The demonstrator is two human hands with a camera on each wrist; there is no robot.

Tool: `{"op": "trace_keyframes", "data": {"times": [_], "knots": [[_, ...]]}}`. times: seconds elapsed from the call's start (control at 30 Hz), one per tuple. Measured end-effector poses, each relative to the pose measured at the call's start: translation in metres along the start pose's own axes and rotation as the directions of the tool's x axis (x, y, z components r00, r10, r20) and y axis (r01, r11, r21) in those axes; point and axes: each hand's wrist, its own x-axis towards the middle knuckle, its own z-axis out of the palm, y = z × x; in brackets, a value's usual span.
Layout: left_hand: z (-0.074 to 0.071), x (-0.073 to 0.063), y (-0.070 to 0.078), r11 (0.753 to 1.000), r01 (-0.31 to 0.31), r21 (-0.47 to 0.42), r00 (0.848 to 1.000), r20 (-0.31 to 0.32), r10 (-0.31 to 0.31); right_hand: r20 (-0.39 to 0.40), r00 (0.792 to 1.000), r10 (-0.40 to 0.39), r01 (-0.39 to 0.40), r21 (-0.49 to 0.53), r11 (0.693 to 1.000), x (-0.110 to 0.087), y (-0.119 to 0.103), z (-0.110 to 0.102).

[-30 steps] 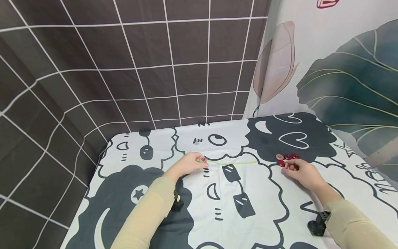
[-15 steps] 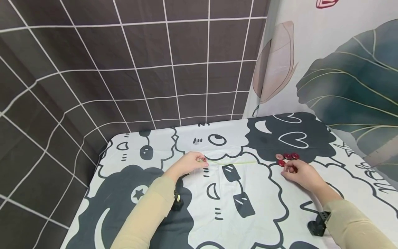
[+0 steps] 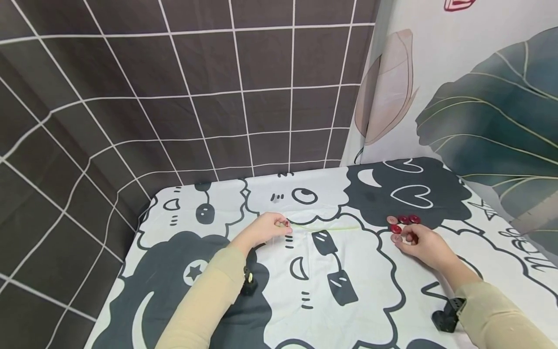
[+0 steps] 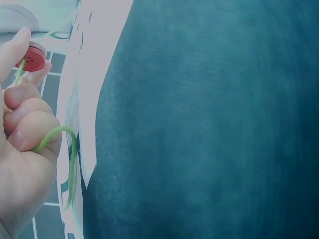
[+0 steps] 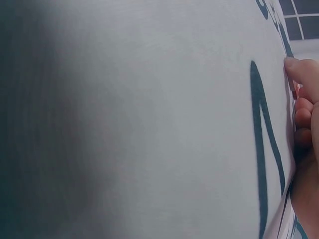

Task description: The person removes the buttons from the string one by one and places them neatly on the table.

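My left hand (image 3: 267, 228) pinches a red button (image 4: 34, 58) between thumb and forefinger. A green string (image 4: 72, 142) passes by the button and through the curled lower fingers, its short end hanging out. In the head view the rest of the string (image 3: 331, 229) runs right across the white cloth. My right hand (image 3: 422, 245) rests at the right, its fingertips at a pale pink button (image 3: 396, 238). Just above lie a red button (image 3: 395, 229), another pale button (image 3: 392, 220) and two dark red buttons (image 3: 409, 219). In the right wrist view, red (image 5: 294, 92) shows beside the fingers.
A black-and-white cartoon-print cloth (image 3: 366, 291) covers the surface. Behind it hangs a dark grid-patterned curtain (image 3: 261, 111); a leaf-printed curtain (image 3: 492, 111) hangs at the right. Black wrist cameras (image 3: 445, 317) sit on both arms.
My right fingers have drawn slightly down from the red button, and a pale pink button now shows at their tips. My left hand and the string stay in place.
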Motion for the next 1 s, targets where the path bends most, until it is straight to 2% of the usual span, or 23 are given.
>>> {"op": "trace_keyframes", "data": {"times": [0.4, 0.73, 1.0], "knots": [[-0.0004, -0.0012, -0.0001, 1.0, -0.005, 0.002, 1.0, -0.005, 0.005, 0.03, 0.999, 0.009, -0.009, 0.0, 1.0, 0.0026, -0.0012, 0.0007], [0.0001, -0.0022, 0.0009, 0.999, -0.008, 0.036, 1.0, -0.016, 0.009, 0.034, 0.999, -0.032, 0.033, -0.032, 0.999, 0.0029, -0.0024, -0.0019], [0.0002, -0.0015, 0.0018, 0.999, -0.001, 0.036, 1.0, -0.017, 0.001, 0.047, 0.999, 0.0, 0.001, -0.026, 1.0, 0.0016, -0.0008, -0.0037]]}}
